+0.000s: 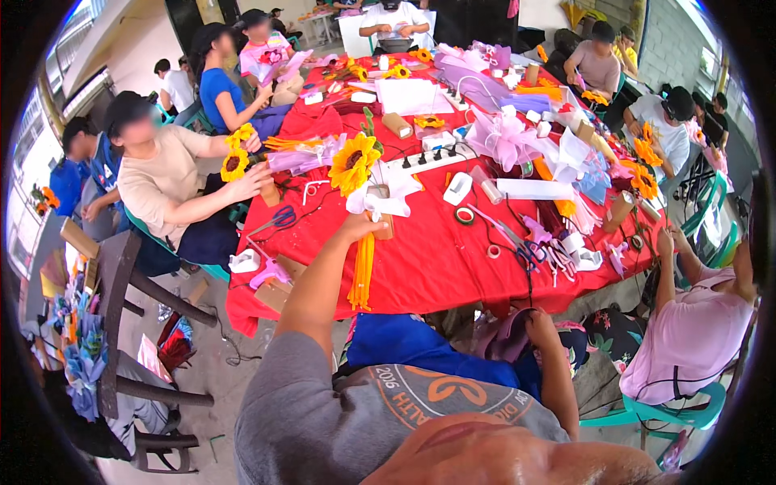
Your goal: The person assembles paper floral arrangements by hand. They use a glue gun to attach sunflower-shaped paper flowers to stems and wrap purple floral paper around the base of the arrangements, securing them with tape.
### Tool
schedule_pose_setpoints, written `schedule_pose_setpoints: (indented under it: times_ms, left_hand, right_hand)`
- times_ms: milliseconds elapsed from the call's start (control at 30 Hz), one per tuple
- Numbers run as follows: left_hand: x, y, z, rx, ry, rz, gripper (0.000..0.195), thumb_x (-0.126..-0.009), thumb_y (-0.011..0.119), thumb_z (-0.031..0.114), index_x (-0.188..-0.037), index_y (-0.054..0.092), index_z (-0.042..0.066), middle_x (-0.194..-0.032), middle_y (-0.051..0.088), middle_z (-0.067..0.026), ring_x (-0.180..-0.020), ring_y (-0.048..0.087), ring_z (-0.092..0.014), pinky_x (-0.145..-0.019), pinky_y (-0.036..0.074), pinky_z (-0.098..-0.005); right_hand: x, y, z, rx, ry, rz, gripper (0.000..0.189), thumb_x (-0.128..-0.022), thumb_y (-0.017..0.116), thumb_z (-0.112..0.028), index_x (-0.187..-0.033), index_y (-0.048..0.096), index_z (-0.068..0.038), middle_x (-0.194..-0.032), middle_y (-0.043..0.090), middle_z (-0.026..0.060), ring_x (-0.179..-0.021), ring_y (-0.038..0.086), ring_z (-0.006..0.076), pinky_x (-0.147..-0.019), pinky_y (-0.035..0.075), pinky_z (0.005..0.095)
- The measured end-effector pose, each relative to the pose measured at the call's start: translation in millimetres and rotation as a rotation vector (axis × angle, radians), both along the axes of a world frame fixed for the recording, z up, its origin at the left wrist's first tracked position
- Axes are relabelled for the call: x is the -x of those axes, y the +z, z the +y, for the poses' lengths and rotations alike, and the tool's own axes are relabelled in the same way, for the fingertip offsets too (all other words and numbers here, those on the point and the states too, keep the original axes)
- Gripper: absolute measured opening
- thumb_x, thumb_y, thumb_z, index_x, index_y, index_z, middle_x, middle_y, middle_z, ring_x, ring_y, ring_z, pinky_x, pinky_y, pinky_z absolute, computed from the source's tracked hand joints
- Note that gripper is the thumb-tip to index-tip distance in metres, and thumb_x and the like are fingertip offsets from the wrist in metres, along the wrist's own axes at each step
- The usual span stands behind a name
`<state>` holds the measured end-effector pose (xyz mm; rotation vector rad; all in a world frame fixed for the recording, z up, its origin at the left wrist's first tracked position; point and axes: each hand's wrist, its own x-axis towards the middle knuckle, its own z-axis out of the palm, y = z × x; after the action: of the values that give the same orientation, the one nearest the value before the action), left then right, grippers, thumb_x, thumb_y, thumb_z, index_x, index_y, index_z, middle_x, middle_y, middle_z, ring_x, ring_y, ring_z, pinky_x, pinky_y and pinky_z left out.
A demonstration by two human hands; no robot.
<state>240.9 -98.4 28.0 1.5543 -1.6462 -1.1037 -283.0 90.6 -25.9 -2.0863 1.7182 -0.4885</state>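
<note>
My left hand (365,227) reaches over the red-covered table and grips the white wrapping (388,193) around the stem of a yellow artificial sunflower (355,163). A green fuzzy stem piece (368,128) stands beside the bloom. Below the hand lies a bundle of orange pipe cleaners (362,276). A brown block (382,227) is partly hidden behind the wrapping. My right hand (541,327) is low at the table's near edge, over my lap, with curled fingers on a translucent purple sheet (504,333); its fingertips are partly hidden.
Blue-handled scissors (528,253), a pink glue gun (271,273), green tape (464,216) and a white power strip (433,159) with cords lie on the red tablecloth (418,260). Several people sit around it. A co-worker at left holds sunflowers (234,165). Dark chair legs (173,297) stand at left.
</note>
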Motion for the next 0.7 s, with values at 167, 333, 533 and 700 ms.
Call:
schedule_pose_setpoints:
  times_ms: [167, 333, 533, 700]
  left_hand:
    - [4, -22, -11, 0.511, 0.103, 0.169, 0.05, -0.068, 0.083, 0.023, -0.108, 0.061, 0.001, -0.101, 0.065, -0.0085, -0.092, 0.063, -0.02, -0.083, 0.05, -0.0335]
    - [31, -13, 1, 0.529, 0.112, 0.055, 0.046, -0.068, 0.08, 0.016, -0.106, 0.06, 0.001, -0.099, 0.065, -0.0086, -0.088, 0.064, -0.021, -0.079, 0.051, -0.0358]
    - [27, -8, 7, 0.417, 0.026, 0.159, 0.041, -0.073, 0.075, 0.013, -0.108, 0.059, 0.001, -0.099, 0.065, -0.0084, -0.091, 0.064, -0.021, -0.081, 0.05, -0.0354]
    - [34, 3, 13, 0.399, 0.05, 0.171, 0.04, -0.075, 0.075, 0.017, -0.108, 0.059, 0.001, -0.099, 0.066, -0.0088, -0.094, 0.064, -0.021, -0.083, 0.049, -0.0359]
  right_hand:
    - [-1, -9, -4, 0.015, -0.004, -0.013, 0.021, -0.076, 0.052, -0.009, -0.086, 0.064, 0.007, -0.096, 0.061, 0.0285, -0.093, 0.059, 0.0443, -0.084, 0.048, 0.0485]
    - [5, -11, -2, 0.055, 0.007, -0.039, 0.02, -0.076, 0.051, -0.007, -0.084, 0.063, 0.006, -0.092, 0.061, 0.0299, -0.09, 0.059, 0.0464, -0.083, 0.048, 0.0505]
    - [1, -8, -2, 0.056, -0.007, -0.008, 0.019, -0.08, 0.051, -0.008, -0.086, 0.064, 0.005, -0.092, 0.061, 0.0302, -0.088, 0.06, 0.0468, -0.08, 0.049, 0.0509]
    - [-2, -2, 0, 0.031, -0.018, -0.039, 0.02, -0.083, 0.052, -0.01, -0.084, 0.064, 0.005, -0.093, 0.061, 0.0305, -0.089, 0.059, 0.0467, -0.082, 0.048, 0.0506]
